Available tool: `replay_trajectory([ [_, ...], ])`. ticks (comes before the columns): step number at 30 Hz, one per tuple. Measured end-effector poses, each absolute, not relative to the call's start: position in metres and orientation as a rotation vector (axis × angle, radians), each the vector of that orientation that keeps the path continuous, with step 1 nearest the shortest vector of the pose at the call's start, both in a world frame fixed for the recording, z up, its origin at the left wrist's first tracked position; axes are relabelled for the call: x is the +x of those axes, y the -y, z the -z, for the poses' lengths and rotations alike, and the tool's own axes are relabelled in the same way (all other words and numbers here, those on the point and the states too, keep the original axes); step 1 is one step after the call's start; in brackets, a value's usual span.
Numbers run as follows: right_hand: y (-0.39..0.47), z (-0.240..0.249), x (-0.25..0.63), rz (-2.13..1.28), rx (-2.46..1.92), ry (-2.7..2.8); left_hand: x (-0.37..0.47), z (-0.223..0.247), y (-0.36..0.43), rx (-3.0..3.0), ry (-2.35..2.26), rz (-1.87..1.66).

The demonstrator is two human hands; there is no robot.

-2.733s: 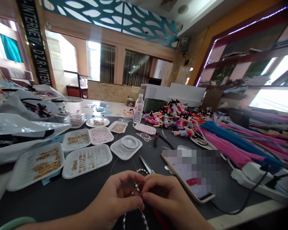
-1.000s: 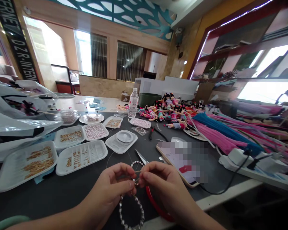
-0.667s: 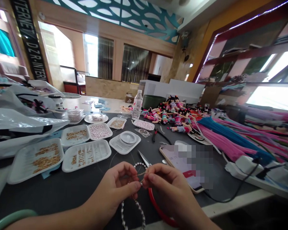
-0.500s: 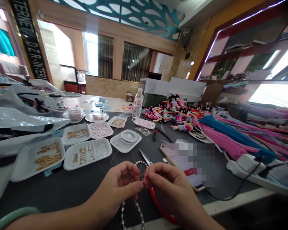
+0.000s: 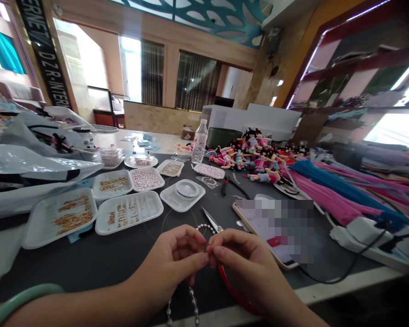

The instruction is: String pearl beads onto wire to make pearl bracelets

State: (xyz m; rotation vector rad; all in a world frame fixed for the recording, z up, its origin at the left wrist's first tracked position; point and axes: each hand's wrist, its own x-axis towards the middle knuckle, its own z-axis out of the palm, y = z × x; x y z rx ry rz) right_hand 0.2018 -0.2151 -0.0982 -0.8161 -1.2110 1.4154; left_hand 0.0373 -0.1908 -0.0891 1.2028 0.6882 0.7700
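My left hand (image 5: 172,265) and my right hand (image 5: 245,263) meet fingertip to fingertip low in the middle, over the dark table (image 5: 98,263). Both pinch a string of pearl-like beads (image 5: 192,302); one loop hangs below my fingers and a short arc (image 5: 204,226) shows above them. A pale green bangle (image 5: 20,297) rings my left wrist. A red ring (image 5: 230,288) lies on the table under my right hand. Small scissors (image 5: 211,220) rest just beyond my fingers.
White foam trays of gold and pink beads (image 5: 127,211) sit at the left, with a thread spool tray (image 5: 183,194). A phone (image 5: 269,231) lies at the right, then a power strip (image 5: 364,231), pink and blue tassels (image 5: 330,195), small dolls (image 5: 248,159), a water bottle (image 5: 199,146) and plastic bags (image 5: 30,168).
My fingertips have drawn closer together on the bead string. The hanging loop has dropped lower in view as the camera shifted slightly.
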Motion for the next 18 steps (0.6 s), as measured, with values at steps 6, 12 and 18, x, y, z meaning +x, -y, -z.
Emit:
replay_trajectory([
  [6,0.212,0.098,0.204,-1.400,-0.799,1.178,0.037,0.088,0.191,1.207,-0.714,-0.784],
  [12,0.217,0.085,0.203,-1.188,-1.002,1.291,0.038,0.086,0.192,1.196,-0.731,-0.821],
  [18,0.226,0.082,0.200,-0.673,-1.173,1.597,0.038,0.083,0.193,1.162,-0.722,-0.845],
])
